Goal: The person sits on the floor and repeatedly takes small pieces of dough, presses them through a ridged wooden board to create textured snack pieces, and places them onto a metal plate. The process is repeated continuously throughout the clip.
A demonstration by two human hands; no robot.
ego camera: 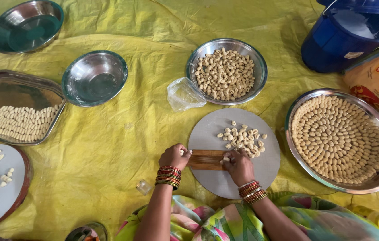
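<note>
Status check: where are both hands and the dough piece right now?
Left hand steadies the ridged wooden board. Right hand presses a small dough piece onto it. Loose shaped pieces lie beside, not obstructing.

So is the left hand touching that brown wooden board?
Touching. The head view shows the left hand gripping the left end of the ridged wooden board, its fingers lying right against the edge with no gap between them.

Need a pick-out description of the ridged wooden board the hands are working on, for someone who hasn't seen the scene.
Start at the yellow sheet covering the floor, then find the round grey board at bottom centre, in front of the person. The ridged wooden board lies on its near left part, held by the left hand with the right hand at its other end. It is the only brown, grooved rectangle among round steel bowls and trays.
</note>
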